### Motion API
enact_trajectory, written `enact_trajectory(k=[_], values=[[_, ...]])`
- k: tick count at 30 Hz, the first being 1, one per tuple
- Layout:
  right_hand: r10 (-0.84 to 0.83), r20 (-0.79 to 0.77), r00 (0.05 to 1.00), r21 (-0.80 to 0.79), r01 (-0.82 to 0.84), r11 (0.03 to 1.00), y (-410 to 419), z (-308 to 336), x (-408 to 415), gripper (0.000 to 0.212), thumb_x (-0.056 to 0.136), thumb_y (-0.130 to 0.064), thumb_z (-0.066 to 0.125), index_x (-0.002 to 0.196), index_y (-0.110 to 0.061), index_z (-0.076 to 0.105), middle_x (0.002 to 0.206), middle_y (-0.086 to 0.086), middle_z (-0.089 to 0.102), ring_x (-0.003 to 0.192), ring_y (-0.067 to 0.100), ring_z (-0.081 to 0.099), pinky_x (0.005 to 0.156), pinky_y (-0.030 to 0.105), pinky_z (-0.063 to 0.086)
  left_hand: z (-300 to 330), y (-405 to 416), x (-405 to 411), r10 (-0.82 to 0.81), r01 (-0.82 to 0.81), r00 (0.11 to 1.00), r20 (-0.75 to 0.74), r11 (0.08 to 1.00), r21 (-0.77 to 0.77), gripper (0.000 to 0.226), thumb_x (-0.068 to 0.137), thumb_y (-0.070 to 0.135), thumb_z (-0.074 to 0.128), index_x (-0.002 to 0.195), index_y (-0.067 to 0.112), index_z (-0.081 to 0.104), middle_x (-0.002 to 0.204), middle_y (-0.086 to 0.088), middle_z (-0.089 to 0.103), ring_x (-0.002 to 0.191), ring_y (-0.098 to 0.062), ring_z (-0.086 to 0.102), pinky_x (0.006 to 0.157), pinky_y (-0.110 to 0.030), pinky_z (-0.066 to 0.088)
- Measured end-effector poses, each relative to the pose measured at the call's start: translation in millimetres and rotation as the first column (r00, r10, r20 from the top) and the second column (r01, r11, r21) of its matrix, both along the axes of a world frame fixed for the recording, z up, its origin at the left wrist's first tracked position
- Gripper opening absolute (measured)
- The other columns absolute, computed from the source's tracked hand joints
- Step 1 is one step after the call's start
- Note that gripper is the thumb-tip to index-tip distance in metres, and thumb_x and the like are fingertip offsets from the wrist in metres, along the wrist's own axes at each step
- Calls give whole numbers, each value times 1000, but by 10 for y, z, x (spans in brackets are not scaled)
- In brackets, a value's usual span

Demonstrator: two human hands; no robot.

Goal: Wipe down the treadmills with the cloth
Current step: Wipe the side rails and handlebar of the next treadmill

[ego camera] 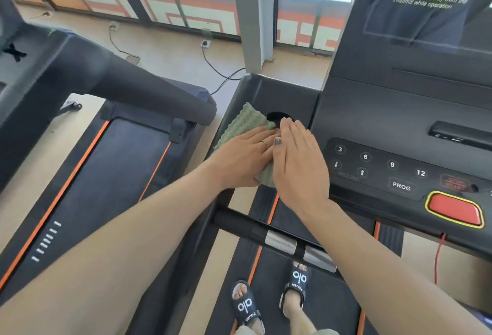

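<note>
Both hands lie flat, fingers open: left hand (246, 157) and right hand (299, 160) press the green cloth (241, 123) on the treadmill console (282, 95).

Two treadmills: the left treadmill (87, 164) and the right treadmill (399, 121). One green cloth (243, 124). Two hands: left hand (245, 159), right hand (300, 164). Two sandals (246, 305). One red button (455, 208). One ring (264, 144).

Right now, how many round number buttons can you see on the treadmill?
4, in a row right of the hands: 3, 6, 9 and 12. More may be hidden past the picture's right edge.
</note>
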State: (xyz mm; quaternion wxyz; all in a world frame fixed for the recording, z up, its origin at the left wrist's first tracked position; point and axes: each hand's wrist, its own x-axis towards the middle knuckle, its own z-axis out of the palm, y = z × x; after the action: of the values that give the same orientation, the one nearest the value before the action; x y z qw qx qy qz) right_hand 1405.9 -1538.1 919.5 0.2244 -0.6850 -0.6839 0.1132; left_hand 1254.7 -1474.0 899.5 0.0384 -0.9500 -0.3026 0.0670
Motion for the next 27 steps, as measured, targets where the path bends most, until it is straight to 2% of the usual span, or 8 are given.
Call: enact_trajectory(k=[7, 12, 14, 16, 18, 22, 25, 27], values=[[17, 150, 988, -14, -16, 1000, -25, -64, 1, 59, 103, -32, 14, 151, -6, 34, 156, 8, 38, 147, 20, 27, 122, 35, 16, -78, -290, 172, 142, -157, 964, 223, 986, 52, 80, 73, 44, 81, 134, -2, 58, 129, -14, 66, 121, -30, 61, 120, -37, 26], [63, 237, 969, -14, -61, 998, -29, -54, 49, 59, 105, -35, 16, 149, -4, 40, 153, 11, 42, 146, 23, 31, 122, 38, 19, 49, -162, -240, 243, -215, 924, 295, 969, -125, 74, 91, 38, 61, 156, 13, 34, 161, -3, 34, 150, -18, 30, 125, -37, 16], [71, 275, 959, -36, -63, 997, -55, -57, 10, 60, 105, -37, 15, 148, -3, 40, 152, 12, 42, 146, 25, 30, 122, 40, 18, 117, -269, -535, 632, -511, 696, 340, 769, -383, 50, 105, 36, 46, 151, 19, 42, 154, 5, 43, 139, -14, 44, 115, -30, 31], [82, 299, 951, -60, -68, 996, -22, -44, -15, 60, 104, -36, 17, 148, -3, 41, 152, 14, 42, 146, 27, 29, 122, 42, 18, 141, -474, -673, 924, -660, 339, 179, 369, -655, 37, 106, 47, 38, 119, 23, 63, 113, -1, 70, 95, -24, 66, 85, -31, 46], [127, 342, 931, -68, -110, 992, 148, -33, 23, 57, 104, -33, 21, 146, -2, 42, 147, 16, 48, 145, 32, 32, 121, 45, 20, 130, -634, -538, 949, -649, 231, 214, 314, -692, 24, 105, 44, 40, 115, 31, 58, 93, 6, 64, 82, -19, 59, 77, -32, 45], [196, 351, 916, -60, -186, 981, 643, 57, 150, 53, 102, -29, 25, 141, -1, 49, 124, 20, 60, 130, 38, 47, 113, 46, 33, 173, -462, -165, 835, -719, 467, 292, 550, -425, 74, 100, 41, 44, 160, 14, 10, 157, -6, 36, 135, -26, 42, 107, -43, 41], [181, 330, 927, -47, -175, 983, 864, 76, 208, 49, 103, -30, 28, 134, 0, 50, 120, 20, 54, 109, 37, 53, 97, 43, 41, 47, -96, -7, 737, -701, 648, 193, 676, -226, 82, 97, 54, 20, 160, 7, -1, 168, -15, 3, 155, -30, 9, 124, -45, 20], [183, 394, 901, -46, -179, 983, 931, 27, 244, 55, 104, -33, 23, 140, 1, 45, 135, 23, 50, 126, 37, 47, 108, 45, 37, 40, 162, 65, 699, -662, 695, 171, 714, -227, 83, 93, 56, 11, 161, 11, 0, 169, -11, -2, 156, -28, 0, 126, -44, 10]])
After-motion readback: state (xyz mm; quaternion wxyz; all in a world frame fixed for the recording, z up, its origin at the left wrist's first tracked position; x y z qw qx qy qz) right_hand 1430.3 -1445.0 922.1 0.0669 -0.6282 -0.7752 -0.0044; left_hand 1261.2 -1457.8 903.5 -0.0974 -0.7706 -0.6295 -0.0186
